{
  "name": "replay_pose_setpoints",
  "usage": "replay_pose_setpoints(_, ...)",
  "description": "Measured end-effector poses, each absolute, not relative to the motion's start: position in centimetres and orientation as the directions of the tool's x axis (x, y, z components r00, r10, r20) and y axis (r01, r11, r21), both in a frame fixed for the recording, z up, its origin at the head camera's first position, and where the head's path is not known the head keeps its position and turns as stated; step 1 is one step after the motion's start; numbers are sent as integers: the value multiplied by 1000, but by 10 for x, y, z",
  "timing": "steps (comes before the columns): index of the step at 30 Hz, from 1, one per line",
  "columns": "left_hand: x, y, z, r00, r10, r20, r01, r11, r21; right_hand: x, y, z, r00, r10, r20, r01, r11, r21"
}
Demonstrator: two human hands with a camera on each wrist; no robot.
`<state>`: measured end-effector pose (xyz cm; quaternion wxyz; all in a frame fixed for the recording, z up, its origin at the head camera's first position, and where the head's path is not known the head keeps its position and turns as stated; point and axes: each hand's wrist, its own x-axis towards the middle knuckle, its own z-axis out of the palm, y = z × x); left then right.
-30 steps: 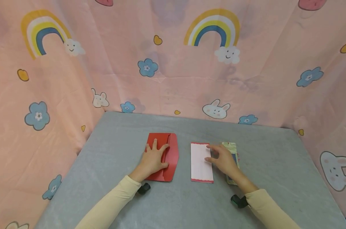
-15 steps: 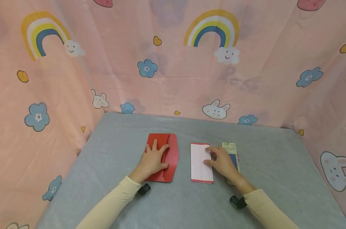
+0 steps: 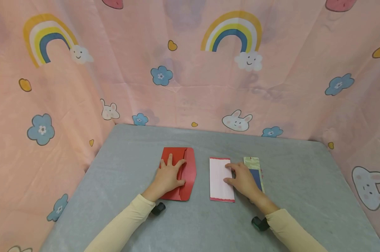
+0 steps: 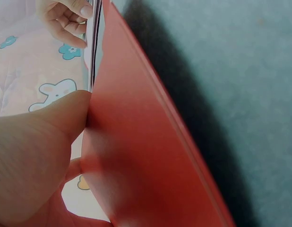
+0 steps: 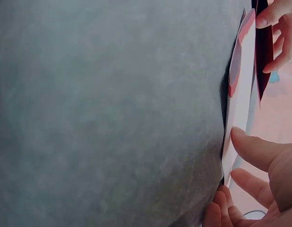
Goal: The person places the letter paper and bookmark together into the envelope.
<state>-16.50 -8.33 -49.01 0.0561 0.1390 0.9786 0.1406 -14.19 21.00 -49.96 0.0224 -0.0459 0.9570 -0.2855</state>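
Observation:
A red envelope lies on the left of the table, its flap unfolded to the right. My left hand rests on it with the fingers spread and the thumb at its inner fold. To the right lies a flat white paper packet with ragged red bands at both ends. My right hand touches its right edge, thumb and forefinger on the white face. The right wrist view shows the thumb on the packet and the other fingers loosely bent at the table.
A pale green packet with a blue panel lies right of the white packet, partly under my right hand. Grey cloth covers the table. A pink patterned curtain stands behind the table and along its sides.
My right hand has shifted slightly left and down onto the white packet's right edge, uncovering more of the green packet's blue panel. The left hand and the envelope have stayed put.

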Motion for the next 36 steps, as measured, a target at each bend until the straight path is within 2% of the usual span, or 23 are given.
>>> replay_pose_setpoints(9,-165,-84,-491,-956,288,-66,257,922,290,-142,209,-498,-994,-109,-24,-76,815,-575)
replay_pose_setpoints(21,-165,-84,-491,-954,292,-67,262,921,287,-145,215,-507,-993,-116,4,-85,702,-708)
replay_pose_setpoints(36,-165,-83,-490,-953,291,-78,257,920,295,-145,218,-497,-990,-139,-37,-73,703,-707)
